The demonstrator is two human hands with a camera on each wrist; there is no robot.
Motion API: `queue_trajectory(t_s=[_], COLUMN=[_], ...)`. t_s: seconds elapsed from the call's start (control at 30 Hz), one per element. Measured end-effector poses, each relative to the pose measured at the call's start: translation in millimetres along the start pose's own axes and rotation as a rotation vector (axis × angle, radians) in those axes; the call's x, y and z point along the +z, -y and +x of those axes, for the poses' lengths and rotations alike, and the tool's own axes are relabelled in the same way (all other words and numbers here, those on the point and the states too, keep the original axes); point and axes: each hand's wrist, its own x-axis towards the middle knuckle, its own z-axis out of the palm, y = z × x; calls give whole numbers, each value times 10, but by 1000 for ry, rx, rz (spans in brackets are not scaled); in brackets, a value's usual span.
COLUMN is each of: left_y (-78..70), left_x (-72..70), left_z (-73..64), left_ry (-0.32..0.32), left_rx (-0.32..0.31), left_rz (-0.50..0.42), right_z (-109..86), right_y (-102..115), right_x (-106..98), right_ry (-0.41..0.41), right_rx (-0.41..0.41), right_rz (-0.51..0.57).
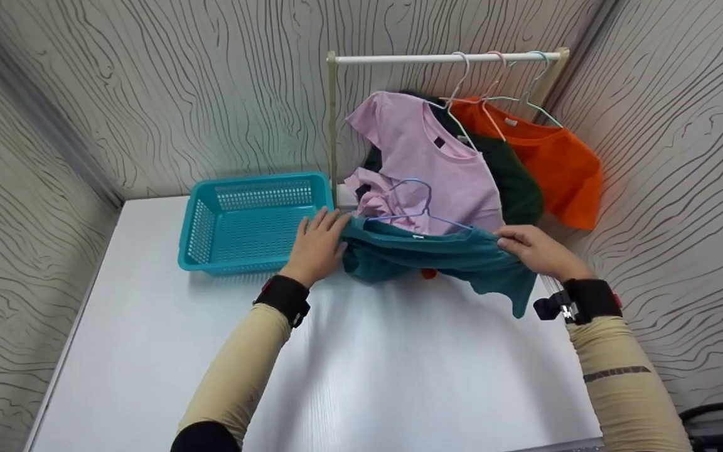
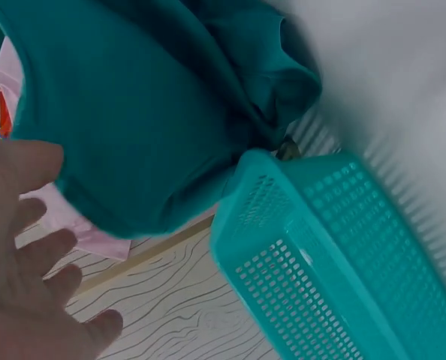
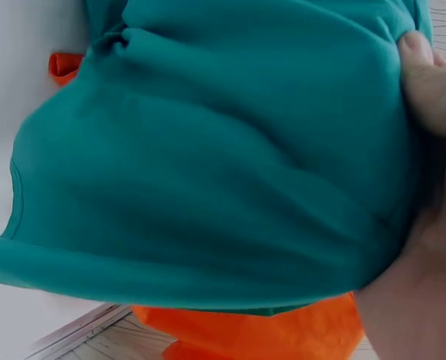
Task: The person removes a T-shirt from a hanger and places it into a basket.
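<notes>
A teal T-shirt (image 1: pixel 424 248) hangs on a blue hanger (image 1: pixel 427 204) in the middle of the head view, its neckline facing up. My right hand (image 1: pixel 540 251) pinches the shirt's right shoulder, thumb on the cloth in the right wrist view (image 3: pixel 426 90). At the opposite shoulder is my left hand (image 1: pixel 319 245), fingers spread. In the left wrist view that hand's thumb (image 2: pixel 39 161) overlaps the sleeve edge while the other fingers stand apart from the cloth.
Left of the shirt a teal plastic basket (image 1: pixel 255 270) sits on the white table (image 1: pixel 148 351). Behind, a rack with a white rail (image 1: pixel 399 59) carries a pink T-shirt (image 1: pixel 412 132), a dark green shirt (image 1: pixel 521 182) and an orange shirt (image 1: pixel 562 169) on hangers. Crumpled pink cloth (image 1: pixel 374 204) lies beside them.
</notes>
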Motion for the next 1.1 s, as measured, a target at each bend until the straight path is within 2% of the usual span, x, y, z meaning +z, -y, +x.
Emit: queue_trajectory(t_s=[0.2, 0.37, 0.47, 0.6, 0.7, 0.93, 1.03, 1.1], left_y=[22, 33, 9, -24, -43, -67, -84, -94], left_x=[79, 102, 104, 90, 72, 42, 37, 35], left_z=[-61, -165, -230, -305, -352, -425, -448, -467], left_ry=[62, 146, 186, 192, 189, 155, 111, 61], left_rx=[42, 144, 169, 136, 128, 158, 175, 185], left_rz=[-96, -234, -294, -341, -349, -333, -292, -210], right_z=[24, 104, 162, 264, 355, 627, 728, 763], right_y=[-67, -141, -142, -40, 117, 618, 790, 856], right_x=[43, 106, 159, 251, 320, 558, 651, 676], right_ry=[-2, -19, -18, 16, 40, 30, 34, 33], right_rx=[-19, -20, -2, 26, 5, -166, -172, -149], right_rz=[-5, -24, -32, -4, 26, 112, 180, 217])
